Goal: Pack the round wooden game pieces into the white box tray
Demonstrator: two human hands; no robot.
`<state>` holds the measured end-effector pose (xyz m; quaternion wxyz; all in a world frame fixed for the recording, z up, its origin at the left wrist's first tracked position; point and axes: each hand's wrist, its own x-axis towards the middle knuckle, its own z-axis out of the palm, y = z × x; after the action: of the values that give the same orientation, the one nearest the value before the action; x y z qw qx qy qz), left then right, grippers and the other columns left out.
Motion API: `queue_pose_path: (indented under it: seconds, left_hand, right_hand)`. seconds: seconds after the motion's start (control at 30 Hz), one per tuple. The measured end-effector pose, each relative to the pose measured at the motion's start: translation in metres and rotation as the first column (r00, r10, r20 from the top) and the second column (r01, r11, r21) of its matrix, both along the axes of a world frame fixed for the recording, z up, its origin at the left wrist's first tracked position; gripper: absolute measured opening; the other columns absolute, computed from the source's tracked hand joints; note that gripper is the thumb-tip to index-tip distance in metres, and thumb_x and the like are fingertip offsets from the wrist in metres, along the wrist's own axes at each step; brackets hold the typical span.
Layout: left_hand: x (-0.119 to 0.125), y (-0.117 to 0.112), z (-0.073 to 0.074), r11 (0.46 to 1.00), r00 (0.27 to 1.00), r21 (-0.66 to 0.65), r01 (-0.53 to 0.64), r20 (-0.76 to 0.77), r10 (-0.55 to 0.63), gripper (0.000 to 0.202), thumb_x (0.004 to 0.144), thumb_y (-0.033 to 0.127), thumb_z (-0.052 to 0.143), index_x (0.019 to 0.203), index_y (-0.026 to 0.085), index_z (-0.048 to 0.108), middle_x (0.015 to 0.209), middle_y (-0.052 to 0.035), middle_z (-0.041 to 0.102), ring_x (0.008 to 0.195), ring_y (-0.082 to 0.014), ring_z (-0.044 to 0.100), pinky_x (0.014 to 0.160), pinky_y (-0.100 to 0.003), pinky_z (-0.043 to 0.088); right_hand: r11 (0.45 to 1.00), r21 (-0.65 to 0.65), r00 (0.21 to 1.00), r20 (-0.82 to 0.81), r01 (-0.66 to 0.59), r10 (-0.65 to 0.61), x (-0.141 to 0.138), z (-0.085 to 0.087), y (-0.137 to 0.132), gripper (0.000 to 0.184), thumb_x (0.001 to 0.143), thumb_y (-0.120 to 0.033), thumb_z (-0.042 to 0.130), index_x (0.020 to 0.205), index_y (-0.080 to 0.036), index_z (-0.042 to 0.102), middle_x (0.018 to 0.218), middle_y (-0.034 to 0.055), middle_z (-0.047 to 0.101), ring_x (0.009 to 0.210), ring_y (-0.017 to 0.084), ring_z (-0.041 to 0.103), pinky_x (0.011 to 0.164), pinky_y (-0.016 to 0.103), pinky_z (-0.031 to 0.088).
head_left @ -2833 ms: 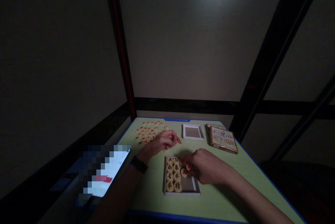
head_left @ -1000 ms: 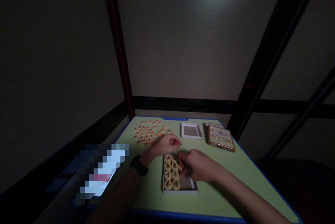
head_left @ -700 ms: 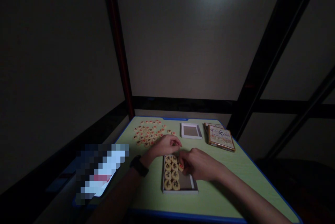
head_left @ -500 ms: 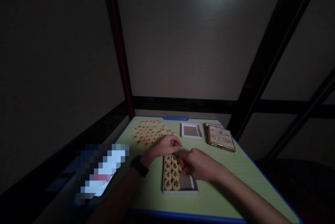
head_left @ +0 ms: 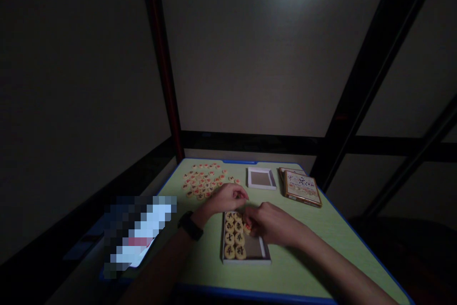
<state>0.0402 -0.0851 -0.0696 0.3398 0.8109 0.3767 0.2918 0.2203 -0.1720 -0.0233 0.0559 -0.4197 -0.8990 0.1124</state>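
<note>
One desk, pale green with blue edging [head_left: 285, 276], bearing: a shallow white-walled tray with brown floor [head_left: 254, 249], near, holding eight round pale-wood discs with black characters [head_left: 234, 238] in two columns; one round pale disc with red marking [head_left: 247, 229] in the same tray, beside them — touched by the right hand [head_left: 266, 221], fingers curled, grip not determinable. Left hand [head_left: 228, 197]: loosely curled above the tray's far edge, contents hidden. Loose round red- and black-marked discs [head_left: 206, 182], scattered far left.
</note>
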Motion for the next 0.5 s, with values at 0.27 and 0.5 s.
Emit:
queue_pose_path:
  seconds: [0.27, 0.5]
  left_hand:
    - [-0.004, 0.0, 0.005, 0.999, 0.997, -0.044, 0.025, 0.071, -0.022, 0.012, 0.072, 0.013, 0.063, 0.08, 0.012, 0.073, 0.061, 0.0031, 0.056, 0.058, -0.0083, 0.044, 0.053, -0.019, 0.031]
    - [-0.005, 0.011, -0.008, 0.999, 0.986, -0.054, -0.007, 0.166, 0.015, 0.015, 0.073, 0.015, 0.063, 0.086, 0.012, 0.071, 0.065, 0.0019, 0.06, 0.06, -0.0089, 0.052, 0.056, -0.018, 0.038]
  right_hand:
    - [0.999, -0.043, 0.993, -0.116, -0.019, 0.014, 0.011, 0.008, 0.004, 0.023, 0.068, -0.001, 0.06, 0.081, -0.019, 0.064, 0.067, -0.0027, 0.063, 0.062, 0.011, 0.055, 0.055, 0.021, 0.027]
    - [0.999, -0.037, 0.954, -0.298, 0.037, -0.047, 0.017, 0.007, 0.017, 0.008, 0.08, -0.022, 0.066, 0.075, -0.017, 0.061, 0.06, -0.0032, 0.059, 0.053, 0.01, 0.049, 0.052, 0.02, 0.03]
